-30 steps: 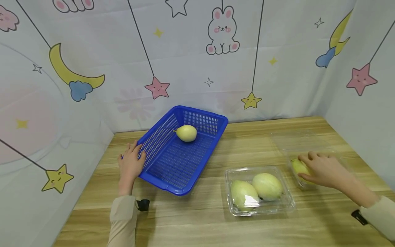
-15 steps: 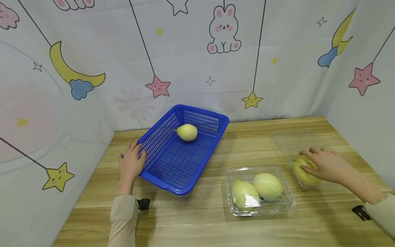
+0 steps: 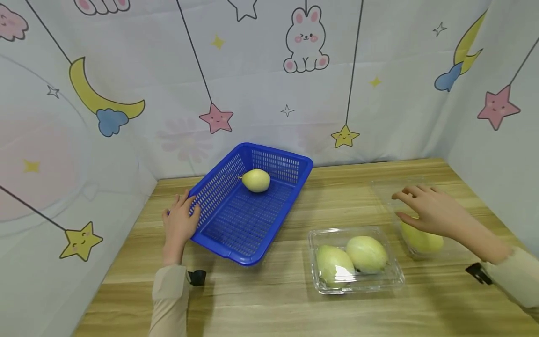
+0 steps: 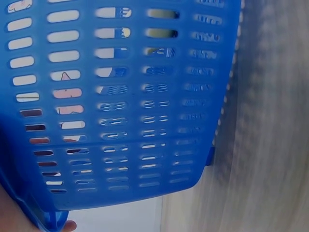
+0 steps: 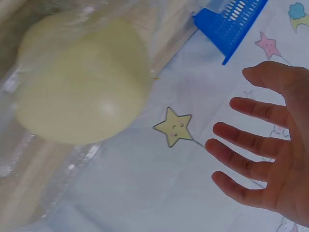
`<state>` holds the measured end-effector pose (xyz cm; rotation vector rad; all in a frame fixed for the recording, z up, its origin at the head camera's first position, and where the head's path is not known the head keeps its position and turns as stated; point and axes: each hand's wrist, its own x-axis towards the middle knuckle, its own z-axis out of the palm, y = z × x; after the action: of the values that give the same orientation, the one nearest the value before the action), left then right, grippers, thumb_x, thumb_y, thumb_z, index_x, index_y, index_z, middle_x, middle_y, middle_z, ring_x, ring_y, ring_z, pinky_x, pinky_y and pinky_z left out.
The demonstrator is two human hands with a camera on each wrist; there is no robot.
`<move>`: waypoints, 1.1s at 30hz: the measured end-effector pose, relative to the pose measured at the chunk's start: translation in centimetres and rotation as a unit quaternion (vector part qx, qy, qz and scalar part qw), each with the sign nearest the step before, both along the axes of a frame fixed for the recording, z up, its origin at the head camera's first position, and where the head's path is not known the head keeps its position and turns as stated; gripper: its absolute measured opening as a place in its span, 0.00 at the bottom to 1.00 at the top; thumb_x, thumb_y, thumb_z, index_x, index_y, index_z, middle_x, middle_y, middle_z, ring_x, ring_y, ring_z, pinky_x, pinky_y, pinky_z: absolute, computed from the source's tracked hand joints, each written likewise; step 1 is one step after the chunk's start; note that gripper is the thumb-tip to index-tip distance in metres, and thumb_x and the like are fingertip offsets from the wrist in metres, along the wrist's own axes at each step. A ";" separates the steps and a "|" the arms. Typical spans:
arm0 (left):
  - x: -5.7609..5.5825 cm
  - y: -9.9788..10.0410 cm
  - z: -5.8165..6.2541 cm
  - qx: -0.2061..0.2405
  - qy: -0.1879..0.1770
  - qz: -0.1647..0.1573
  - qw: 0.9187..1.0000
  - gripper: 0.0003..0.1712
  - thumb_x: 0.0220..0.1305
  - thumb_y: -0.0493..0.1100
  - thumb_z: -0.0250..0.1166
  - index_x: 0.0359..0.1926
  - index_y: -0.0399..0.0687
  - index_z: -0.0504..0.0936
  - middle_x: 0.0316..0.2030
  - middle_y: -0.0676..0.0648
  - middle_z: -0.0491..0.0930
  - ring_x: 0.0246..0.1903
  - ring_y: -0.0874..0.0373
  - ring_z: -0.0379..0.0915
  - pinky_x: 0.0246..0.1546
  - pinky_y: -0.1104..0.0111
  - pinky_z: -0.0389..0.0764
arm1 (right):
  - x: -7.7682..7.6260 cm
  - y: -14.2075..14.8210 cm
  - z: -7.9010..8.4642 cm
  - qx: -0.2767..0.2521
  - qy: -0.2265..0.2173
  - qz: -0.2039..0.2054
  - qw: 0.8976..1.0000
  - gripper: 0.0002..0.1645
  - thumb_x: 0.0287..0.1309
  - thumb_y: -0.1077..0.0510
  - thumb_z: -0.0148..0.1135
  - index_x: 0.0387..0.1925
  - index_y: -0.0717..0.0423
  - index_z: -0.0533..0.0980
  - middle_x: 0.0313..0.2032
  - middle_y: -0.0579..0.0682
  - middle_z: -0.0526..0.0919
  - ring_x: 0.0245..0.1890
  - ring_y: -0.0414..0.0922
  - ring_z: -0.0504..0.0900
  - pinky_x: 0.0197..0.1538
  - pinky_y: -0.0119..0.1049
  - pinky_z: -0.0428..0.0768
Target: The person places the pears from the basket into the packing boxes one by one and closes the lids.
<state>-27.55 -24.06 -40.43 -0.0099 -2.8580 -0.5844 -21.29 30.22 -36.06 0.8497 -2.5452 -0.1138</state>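
Observation:
My left hand grips the left rim of a blue plastic basket; in the left wrist view its fingers show at the rim's lower corner. Inside the basket, toward the back, lies one pale yellow pear. At the right, my right hand hovers above an open clear plastic box holding a yellow-green pear. The fingers are spread and hold nothing; in the right wrist view a gap separates them from the pear.
Between basket and right hand stands a closed clear box with two pears inside. The open box's lid lies back on the wooden table. A patterned white cloth encloses the back and sides.
My right hand has let go of the pear in the open box and lifted up and slightly left, its fingers straightening. The left hand and basket stay put.

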 end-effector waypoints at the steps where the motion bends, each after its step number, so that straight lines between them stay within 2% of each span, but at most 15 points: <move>1: 0.0 0.0 0.0 0.000 0.001 0.000 1.000 0.26 0.65 0.46 0.43 0.60 0.38 0.65 0.66 0.39 0.54 0.67 0.39 0.43 0.57 0.36 0.44 | -0.2 -0.3 0.2 -0.002 0.001 0.007 1.000 0.16 0.46 0.49 0.63 0.37 0.52 0.77 0.31 0.49 0.78 0.28 0.47 0.75 0.29 0.45 0.73; 3: 0.0 0.0 0.0 0.000 0.000 0.000 1.000 0.26 0.65 0.46 0.42 0.60 0.38 0.65 0.66 0.39 0.54 0.67 0.39 0.43 0.57 0.36 0.44 | -0.6 -0.9 0.7 -0.004 0.003 0.019 1.000 0.15 0.48 0.49 0.61 0.37 0.51 0.77 0.32 0.49 0.77 0.29 0.47 0.76 0.31 0.45 0.74; 10: 0.1 0.0 0.0 -0.003 -0.008 0.001 1.000 0.26 0.65 0.46 0.41 0.61 0.38 0.64 0.67 0.39 0.53 0.67 0.39 0.43 0.57 0.36 0.44 | -2.0 -3.8 1.8 -0.018 -0.002 0.053 0.998 0.17 0.41 0.55 0.66 0.38 0.51 0.77 0.34 0.50 0.78 0.32 0.47 0.76 0.32 0.45 0.74; 22: 0.0 0.0 0.0 -0.005 -0.001 0.002 1.000 0.26 0.65 0.46 0.43 0.60 0.38 0.65 0.66 0.39 0.54 0.66 0.39 0.44 0.57 0.36 0.46 | -4.8 -7.9 2.7 -0.020 -0.020 0.082 0.996 0.14 0.47 0.54 0.63 0.38 0.52 0.77 0.36 0.51 0.79 0.38 0.50 0.77 0.39 0.48 0.75; 33: -0.1 -0.1 -0.1 -0.005 0.002 0.000 1.000 0.26 0.64 0.46 0.43 0.60 0.38 0.65 0.66 0.39 0.54 0.66 0.39 0.46 0.57 0.36 0.46 | -6.4 -11.1 3.7 -0.025 -0.051 0.090 0.994 0.11 0.50 0.55 0.60 0.39 0.50 0.77 0.37 0.50 0.78 0.39 0.49 0.76 0.41 0.47 0.75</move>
<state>-27.64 -24.15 -40.53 -0.0141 -2.8566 -0.5698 -27.66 19.09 -32.36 1.0857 -2.5380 0.0517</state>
